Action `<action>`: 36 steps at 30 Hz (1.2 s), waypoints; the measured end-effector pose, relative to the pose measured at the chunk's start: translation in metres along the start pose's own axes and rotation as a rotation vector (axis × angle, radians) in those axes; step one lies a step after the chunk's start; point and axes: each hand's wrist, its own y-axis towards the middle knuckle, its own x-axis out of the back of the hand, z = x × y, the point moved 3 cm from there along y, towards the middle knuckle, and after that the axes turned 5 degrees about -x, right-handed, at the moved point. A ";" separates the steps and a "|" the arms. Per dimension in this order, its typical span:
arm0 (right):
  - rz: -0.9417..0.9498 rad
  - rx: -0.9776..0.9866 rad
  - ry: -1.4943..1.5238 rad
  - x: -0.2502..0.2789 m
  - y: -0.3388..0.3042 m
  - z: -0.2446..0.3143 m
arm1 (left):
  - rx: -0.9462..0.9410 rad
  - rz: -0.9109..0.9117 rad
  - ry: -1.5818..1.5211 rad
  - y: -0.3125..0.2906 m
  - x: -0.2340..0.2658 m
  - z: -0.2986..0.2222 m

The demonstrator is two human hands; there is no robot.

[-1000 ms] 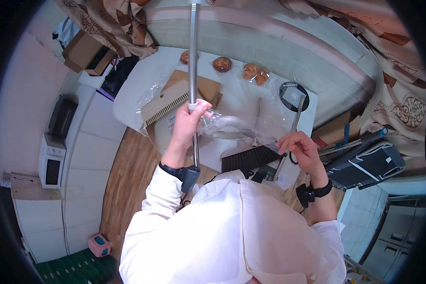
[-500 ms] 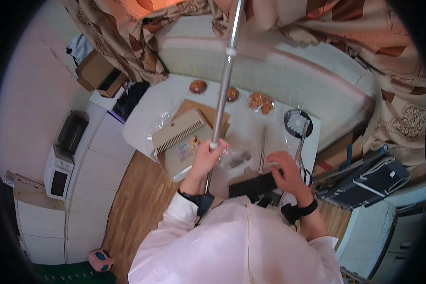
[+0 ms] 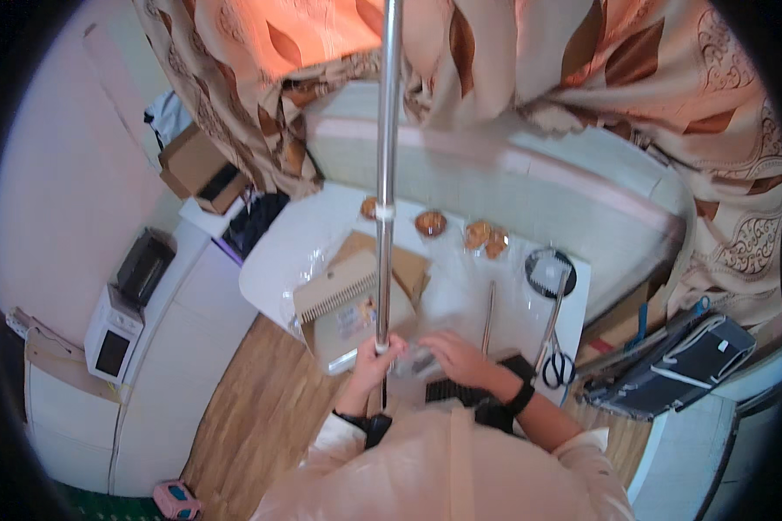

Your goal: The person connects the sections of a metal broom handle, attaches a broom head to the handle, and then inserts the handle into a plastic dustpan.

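Head: left hand [image 3: 375,361] wrapped round long, straight, silver metal pole [image 3: 387,156], near white tabletop's [image 3: 278,252] near edge. Right hand [image 3: 457,359] just beside, fingers apart; can't tell if touching crumpled clear plastic [image 3: 420,359]. Pole: probably light, stiff, slick; grip near lower white collar [image 3: 382,348].

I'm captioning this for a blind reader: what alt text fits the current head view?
A person's left hand grips a long metal pole, with the right hand close to it, at a white table seen from above. On the table lie a beige, comb-edged dustpan, black-handled scissors and brown, bread-like items.
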 end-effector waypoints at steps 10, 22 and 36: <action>0.189 -0.369 0.551 0.010 0.006 -0.023 | 0.027 -0.071 0.047 0.040 -0.028 -0.020; 0.207 -0.467 0.672 0.008 -0.032 -0.033 | 0.267 0.098 0.098 0.032 -0.038 -0.001; -0.104 -0.513 0.878 0.016 -0.041 -0.047 | 0.258 0.291 0.155 0.017 -0.041 0.037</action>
